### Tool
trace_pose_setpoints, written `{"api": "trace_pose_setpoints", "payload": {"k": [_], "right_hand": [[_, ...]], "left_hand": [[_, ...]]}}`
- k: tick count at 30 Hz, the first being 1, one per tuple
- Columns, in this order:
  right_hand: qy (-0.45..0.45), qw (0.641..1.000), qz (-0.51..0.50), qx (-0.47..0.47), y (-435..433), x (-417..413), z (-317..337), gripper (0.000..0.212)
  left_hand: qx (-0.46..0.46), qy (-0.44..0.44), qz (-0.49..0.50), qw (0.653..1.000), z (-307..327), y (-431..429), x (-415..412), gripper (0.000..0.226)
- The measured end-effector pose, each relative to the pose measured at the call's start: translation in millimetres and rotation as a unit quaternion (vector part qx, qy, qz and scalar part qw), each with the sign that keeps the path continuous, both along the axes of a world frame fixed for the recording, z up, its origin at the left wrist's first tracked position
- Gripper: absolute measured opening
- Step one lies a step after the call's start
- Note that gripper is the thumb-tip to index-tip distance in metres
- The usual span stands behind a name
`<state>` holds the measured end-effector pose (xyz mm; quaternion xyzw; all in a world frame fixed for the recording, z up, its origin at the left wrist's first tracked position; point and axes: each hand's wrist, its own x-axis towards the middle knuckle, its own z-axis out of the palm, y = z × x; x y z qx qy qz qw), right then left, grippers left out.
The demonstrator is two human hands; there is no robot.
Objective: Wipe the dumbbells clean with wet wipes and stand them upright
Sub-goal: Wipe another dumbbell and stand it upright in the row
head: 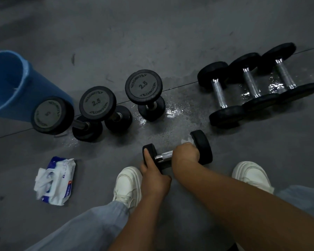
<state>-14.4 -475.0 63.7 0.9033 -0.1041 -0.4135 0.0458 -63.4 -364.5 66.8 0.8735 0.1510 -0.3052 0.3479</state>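
One dumbbell (pixel 166 156): held low between the two shoes (pixel 128 185); I cannot tell if it touches the floor (pixel 170 42). Its long axis runs left to right, with the right head farther from me.
Left hand (pixel 153 175): I see it grip the left head, thumb laid over the rim.
Right hand (pixel 186 153): curled round the handle by the right head, pressing a white wipe (pixel 187 140) there.
Upright three (pixel 97 102): on end in a row, upper left; two tops read 2.5.
Lying three (pixel 250 82): side by side, upper right, handles pointing away from me.
Pack (pixel 62 180): left, open, wipes spilling out.
Bin (pixel 11 84): blue, far left.
Wet patches: beside both groups.
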Motion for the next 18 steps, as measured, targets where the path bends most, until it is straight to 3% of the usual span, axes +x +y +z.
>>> {"api": "trace_pose_setpoints", "payload": {"k": [3,6,8,9,10,11,13,14,15,16,18], "right_hand": [[-0.001,1.000,0.011,0.001,-8.6,3.2,7.5,0.037],[0.072,0.994,0.018,0.082,9.1,-29.6,16.7,0.036],[0.045,0.976,-0.135,0.164,16.8,-53.1,2.4,0.032],[0.003,0.948,-0.252,0.193,15.0,-57.4,-8.9,0.031],[-0.031,0.892,-0.391,0.224,9.1,-58.4,-19.6,0.030],[-0.062,0.812,-0.519,0.260,2.4,-58.4,-26.3,0.029],[-0.051,0.575,-0.727,0.372,0.4,-53.5,-34.8,0.023],[-0.031,0.476,-0.773,0.419,3.8,-49.8,-34.5,0.018],[-0.007,0.407,-0.794,0.451,8.4,-46.7,-31.2,0.015],[0.018,0.364,-0.800,0.478,14.4,-43.2,-29.9,0.015],[0.047,0.378,-0.784,0.491,22.4,-41.0,-27.8,0.017]], "left_hand": [[0.005,-0.005,-0.001,1.000,-2.7,-0.2,-0.2,0.117],[-0.002,0.000,-0.003,1.000,-2.9,1.6,1.2,0.117],[-0.004,-0.001,-0.008,1.000,-3.7,2.4,0.8,0.114],[-0.004,-0.004,-0.008,1.000,-4.0,3.0,0.6,0.113],[-0.005,-0.008,-0.008,1.000,-4.6,3.8,0.7,0.112],[-0.006,-0.011,-0.009,1.000,-5.1,4.2,0.3,0.111],[-0.009,-0.011,-0.007,1.000,-5.0,5.5,-1.7,0.109],[-0.015,-0.014,-0.002,1.000,-4.8,6.7,-2.4,0.107],[-0.022,-0.019,0.007,1.000,-4.9,8.0,-2.4,0.105],[-0.030,-0.021,0.015,0.999,-5.0,9.4,-2.4,0.103],[-0.043,-0.023,0.030,0.998,-7.8,14.0,-1.4,0.101]]}}
